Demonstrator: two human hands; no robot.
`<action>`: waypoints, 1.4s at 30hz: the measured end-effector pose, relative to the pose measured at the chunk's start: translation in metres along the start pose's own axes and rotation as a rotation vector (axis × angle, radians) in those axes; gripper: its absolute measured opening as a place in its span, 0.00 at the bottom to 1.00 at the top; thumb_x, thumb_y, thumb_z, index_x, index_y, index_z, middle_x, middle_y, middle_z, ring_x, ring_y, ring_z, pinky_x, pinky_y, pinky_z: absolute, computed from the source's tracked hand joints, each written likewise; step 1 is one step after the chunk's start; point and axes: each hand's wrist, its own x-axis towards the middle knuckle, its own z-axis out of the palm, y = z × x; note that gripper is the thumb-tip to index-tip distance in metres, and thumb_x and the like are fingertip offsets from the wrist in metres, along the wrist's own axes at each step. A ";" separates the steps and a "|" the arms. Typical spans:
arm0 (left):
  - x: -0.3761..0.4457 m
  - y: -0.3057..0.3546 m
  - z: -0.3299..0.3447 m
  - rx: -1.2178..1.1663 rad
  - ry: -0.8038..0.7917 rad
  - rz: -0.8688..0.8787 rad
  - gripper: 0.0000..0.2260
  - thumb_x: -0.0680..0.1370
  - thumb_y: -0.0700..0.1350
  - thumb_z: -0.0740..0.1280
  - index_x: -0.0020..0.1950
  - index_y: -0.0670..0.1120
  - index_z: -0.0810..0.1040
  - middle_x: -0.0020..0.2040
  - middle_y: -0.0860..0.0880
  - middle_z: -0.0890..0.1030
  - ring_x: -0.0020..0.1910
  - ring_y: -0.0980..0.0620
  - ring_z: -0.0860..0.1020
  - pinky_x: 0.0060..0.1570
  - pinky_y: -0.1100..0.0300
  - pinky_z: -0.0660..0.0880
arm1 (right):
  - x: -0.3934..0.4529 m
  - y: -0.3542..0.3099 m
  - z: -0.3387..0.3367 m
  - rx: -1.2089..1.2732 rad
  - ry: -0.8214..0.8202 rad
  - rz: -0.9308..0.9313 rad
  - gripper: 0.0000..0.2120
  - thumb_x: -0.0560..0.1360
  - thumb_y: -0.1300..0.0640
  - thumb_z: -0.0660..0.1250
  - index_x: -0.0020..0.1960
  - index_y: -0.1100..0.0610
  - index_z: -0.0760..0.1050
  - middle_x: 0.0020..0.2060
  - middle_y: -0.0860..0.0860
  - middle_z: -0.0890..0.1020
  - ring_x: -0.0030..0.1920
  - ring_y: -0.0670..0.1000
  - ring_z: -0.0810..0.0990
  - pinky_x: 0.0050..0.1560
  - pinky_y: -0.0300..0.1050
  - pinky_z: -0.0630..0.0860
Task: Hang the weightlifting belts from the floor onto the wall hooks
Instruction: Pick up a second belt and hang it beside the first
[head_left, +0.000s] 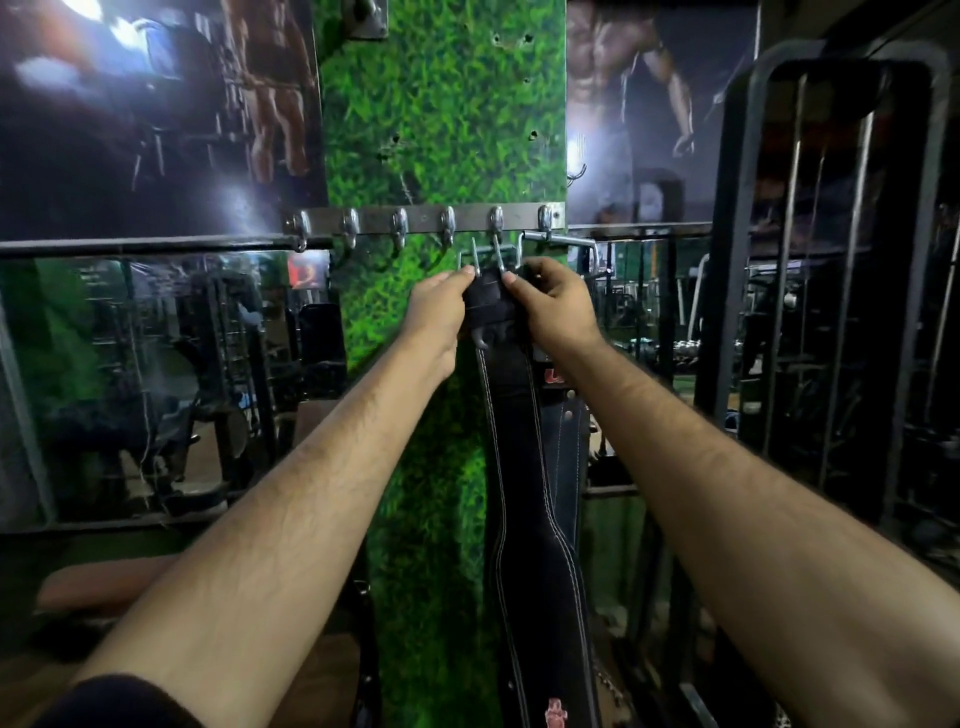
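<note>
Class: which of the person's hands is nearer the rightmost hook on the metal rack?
Right. The right hand sits just below the rightmost hook; the left hand is farther left, under the fourth hook.

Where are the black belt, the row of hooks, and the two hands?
black belt (524, 499): head view, on its wide stitched strap.
hook rail (423, 219): head view, on the metal bar.
left hand (436, 312): head view, back of hand.
right hand (556, 304): head view, back of hand.

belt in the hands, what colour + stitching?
Black belt with white edge stitching, seen in the head view, the only one.
</note>
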 end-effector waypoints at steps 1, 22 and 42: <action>0.004 -0.001 0.002 0.017 0.022 0.011 0.10 0.83 0.41 0.63 0.42 0.45 0.76 0.38 0.47 0.80 0.35 0.52 0.78 0.37 0.59 0.74 | 0.004 0.002 0.001 -0.021 0.002 0.001 0.10 0.75 0.54 0.73 0.55 0.55 0.80 0.43 0.49 0.84 0.45 0.49 0.82 0.53 0.50 0.82; 0.061 -0.017 0.015 0.172 0.236 0.012 0.17 0.76 0.49 0.71 0.30 0.45 0.74 0.33 0.44 0.79 0.31 0.47 0.77 0.31 0.53 0.73 | 0.000 -0.017 0.020 -0.559 0.086 0.134 0.21 0.81 0.49 0.63 0.73 0.49 0.69 0.63 0.56 0.82 0.61 0.61 0.80 0.56 0.50 0.76; -0.072 -0.132 -0.055 0.177 -0.164 -0.049 0.07 0.79 0.34 0.68 0.43 0.43 0.80 0.35 0.53 0.85 0.36 0.60 0.82 0.40 0.67 0.78 | -0.126 0.141 -0.002 0.195 -0.206 0.285 0.28 0.74 0.44 0.75 0.46 0.72 0.74 0.36 0.58 0.77 0.37 0.54 0.73 0.37 0.54 0.71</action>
